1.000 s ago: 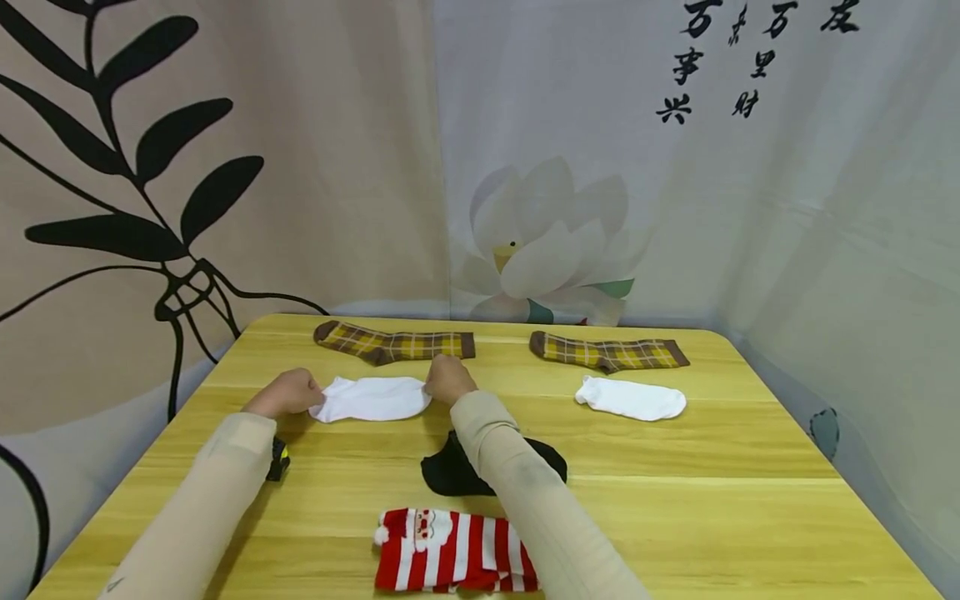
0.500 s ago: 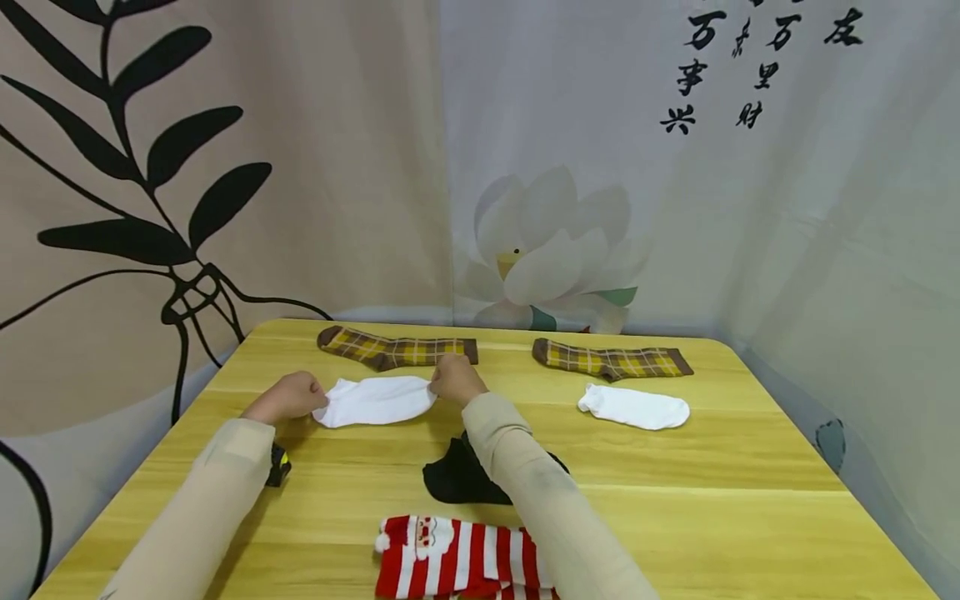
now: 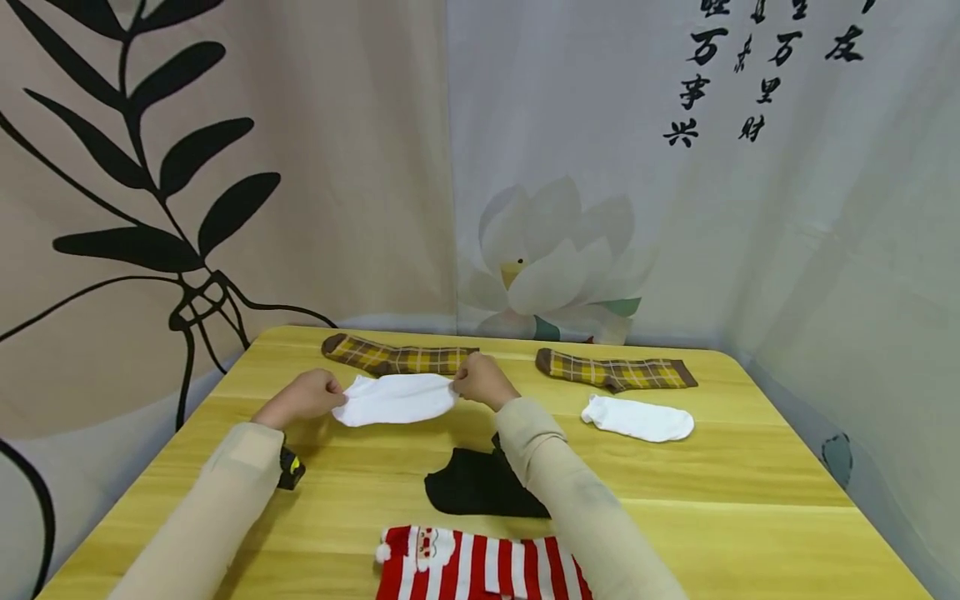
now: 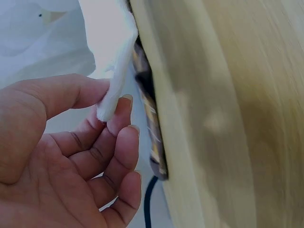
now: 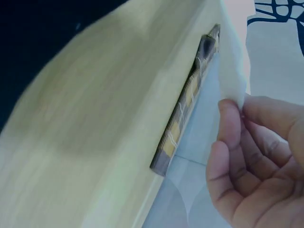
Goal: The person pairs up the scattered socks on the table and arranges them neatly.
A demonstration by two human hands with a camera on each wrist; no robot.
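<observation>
A white ankle sock (image 3: 397, 398) is stretched between my two hands, held above the table. At its left end, my left hand (image 3: 303, 398) pinches it; the left wrist view shows the thumb pressing the sock edge (image 4: 111, 97) against the index finger. My right hand (image 3: 486, 382) pinches the opposite end, and in the right wrist view the sock (image 5: 232, 66) hangs from thumb and forefinger. Just beyond lies a yellow-brown plaid sock (image 3: 397, 357), its right end partly hidden by my right hand. My right forearm covers part of a black sock (image 3: 483, 483).
On the wooden table (image 3: 750, 533) lie a second plaid sock (image 3: 615, 372) and another white sock (image 3: 639, 418) at right. A red-and-white striped Santa sock (image 3: 480, 567) is nearest me. A printed curtain (image 3: 360, 167) hangs behind the table.
Both hands have moved right with the white sock, which is now higher above the table. The head view has tilted up slightly. The other socks keep their places.
</observation>
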